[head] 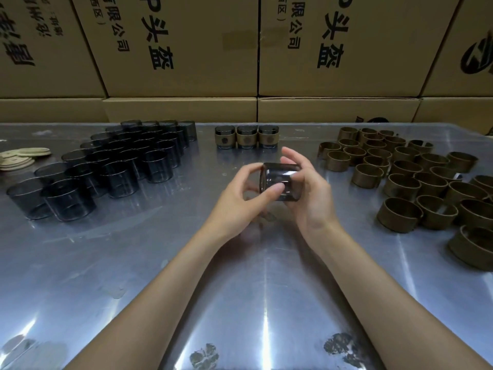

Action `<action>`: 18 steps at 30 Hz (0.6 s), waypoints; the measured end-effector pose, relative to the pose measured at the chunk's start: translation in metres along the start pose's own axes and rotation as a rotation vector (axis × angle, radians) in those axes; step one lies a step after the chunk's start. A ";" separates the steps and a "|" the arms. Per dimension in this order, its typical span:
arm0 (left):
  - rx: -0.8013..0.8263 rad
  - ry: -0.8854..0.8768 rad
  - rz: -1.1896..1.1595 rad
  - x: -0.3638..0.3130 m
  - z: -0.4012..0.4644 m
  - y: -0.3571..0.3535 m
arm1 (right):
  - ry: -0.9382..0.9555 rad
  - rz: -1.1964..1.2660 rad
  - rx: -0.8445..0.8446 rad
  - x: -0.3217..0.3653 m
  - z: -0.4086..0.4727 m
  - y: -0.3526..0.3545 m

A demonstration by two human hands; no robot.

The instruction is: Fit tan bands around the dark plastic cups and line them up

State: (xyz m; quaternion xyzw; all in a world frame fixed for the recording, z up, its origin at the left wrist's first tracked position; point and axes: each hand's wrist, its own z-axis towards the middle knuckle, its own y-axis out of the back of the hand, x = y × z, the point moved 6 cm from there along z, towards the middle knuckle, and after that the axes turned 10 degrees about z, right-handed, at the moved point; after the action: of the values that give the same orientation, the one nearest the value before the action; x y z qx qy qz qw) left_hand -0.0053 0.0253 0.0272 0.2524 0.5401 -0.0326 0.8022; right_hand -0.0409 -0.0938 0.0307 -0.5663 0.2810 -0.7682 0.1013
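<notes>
Head view: a shiny metal surface (133,263) fills the lower frame, with stacked cardboard boxes (181,49) printed with black characters across the top. In the left middle stands a block of bare dark cups (114,161), packed in rows. At the far left edge lies a small pile of tan discs (21,158). On the right, loose tan bands (416,180) are scattered upright, many touching one another, reaching to the right edge. At the upper centre, three banded cups (246,137) stand side by side in a row, touching; nothing lies between them and my hands.

None of the cups shows anything inside it.

At the centre of the frame I hold one dark cup (280,180) on its side above the surface, its open mouth turned to the left. My left hand (240,198) curls on it, thumb on the near side, fingers (250,169) over the rim. My right hand (306,190) wraps the cup's other end, fingers curled over the top. I cannot tell whether a band is on it.
</notes>
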 end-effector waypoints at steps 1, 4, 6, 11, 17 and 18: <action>-0.010 -0.067 0.036 -0.003 -0.001 0.002 | -0.005 -0.008 -0.019 -0.001 0.001 0.002; -0.004 -0.151 0.047 -0.007 -0.002 0.004 | -0.049 -0.009 -0.078 -0.005 0.003 0.007; -0.004 -0.180 0.027 -0.009 -0.001 0.005 | -0.098 -0.068 -0.086 -0.009 0.003 0.010; 0.014 -0.226 0.029 -0.011 -0.001 0.006 | -0.165 -0.191 -0.082 -0.009 0.002 0.012; -0.047 0.030 -0.018 0.006 0.003 0.014 | -0.035 -0.064 -0.034 -0.001 0.003 0.010; -0.071 0.109 -0.025 0.009 0.004 0.015 | -0.001 -0.089 -0.021 0.000 0.003 0.009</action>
State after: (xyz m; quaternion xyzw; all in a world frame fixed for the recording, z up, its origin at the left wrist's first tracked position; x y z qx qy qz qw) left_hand 0.0067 0.0391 0.0256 0.2185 0.5868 -0.0099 0.7796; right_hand -0.0402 -0.1025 0.0264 -0.5796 0.2636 -0.7686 0.0614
